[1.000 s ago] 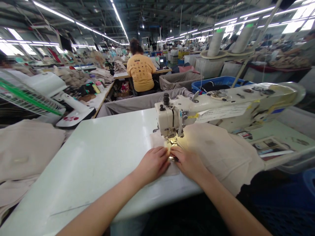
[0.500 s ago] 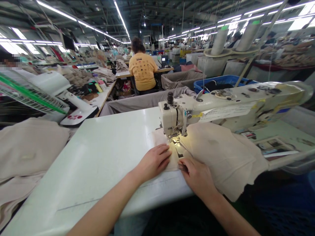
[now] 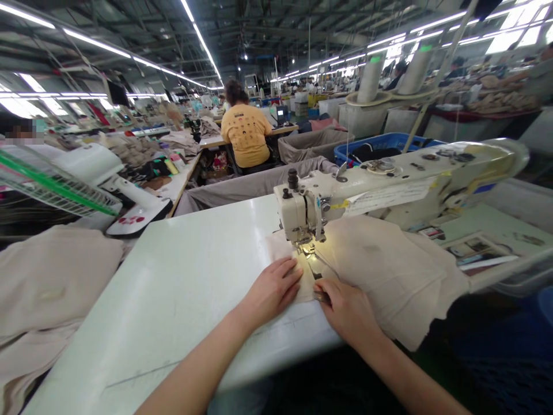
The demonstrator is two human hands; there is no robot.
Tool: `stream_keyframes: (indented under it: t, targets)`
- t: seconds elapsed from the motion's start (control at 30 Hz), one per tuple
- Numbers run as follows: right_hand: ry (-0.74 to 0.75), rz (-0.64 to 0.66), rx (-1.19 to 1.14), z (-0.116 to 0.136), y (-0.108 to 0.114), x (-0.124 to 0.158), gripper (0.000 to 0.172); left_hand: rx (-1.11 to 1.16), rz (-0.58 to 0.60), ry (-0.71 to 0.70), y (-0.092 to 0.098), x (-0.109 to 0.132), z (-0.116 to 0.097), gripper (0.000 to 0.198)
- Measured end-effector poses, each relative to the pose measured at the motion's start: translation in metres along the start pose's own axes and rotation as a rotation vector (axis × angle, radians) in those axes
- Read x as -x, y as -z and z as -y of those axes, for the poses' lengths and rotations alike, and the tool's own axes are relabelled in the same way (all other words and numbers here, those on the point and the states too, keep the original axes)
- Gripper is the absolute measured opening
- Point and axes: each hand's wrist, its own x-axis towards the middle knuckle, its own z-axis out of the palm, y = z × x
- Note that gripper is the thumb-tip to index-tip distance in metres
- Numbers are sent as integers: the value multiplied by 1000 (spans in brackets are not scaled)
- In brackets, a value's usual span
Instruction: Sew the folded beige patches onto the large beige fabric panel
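Observation:
Beige fabric (image 3: 389, 262) lies under the presser foot (image 3: 309, 251) of a sewing machine (image 3: 298, 210), lit by its small lamp. My left hand (image 3: 276, 288) rests flat on the fabric just left of the foot, fingers stretched out. On the near side of the foot, my right hand (image 3: 345, 305) is closed in a pinch at the cloth's edge, thumb and forefinger together. A small dark piece (image 3: 318, 276) shows between the foot and my right fingertips; its kind is unclear. The fabric spreads right and hangs over the table's front edge.
A pale table top (image 3: 203, 265) extends left. More beige cloth (image 3: 56, 282) is piled at far left, beside a white fan (image 3: 133, 202). Thread cones (image 3: 369, 80) stand behind the machine. A person in a yellow shirt (image 3: 247, 135) sits ahead, beyond grey cloth bins (image 3: 242, 185).
The camera view has shifted and tilted slightly. Both hands keep nearly the same place on the fabric by the presser foot.

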Motion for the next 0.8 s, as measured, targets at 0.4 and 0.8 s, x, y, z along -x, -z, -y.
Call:
stream_keyframes:
  t: [0.4, 0.8]
  targets:
    - [24, 7, 29, -3, -2, 2, 17, -105, 81, 103, 28, 33, -16, 38]
    - [95, -1, -131, -3, 10, 5, 18, -355, 48, 392, 11, 16, 14, 37]
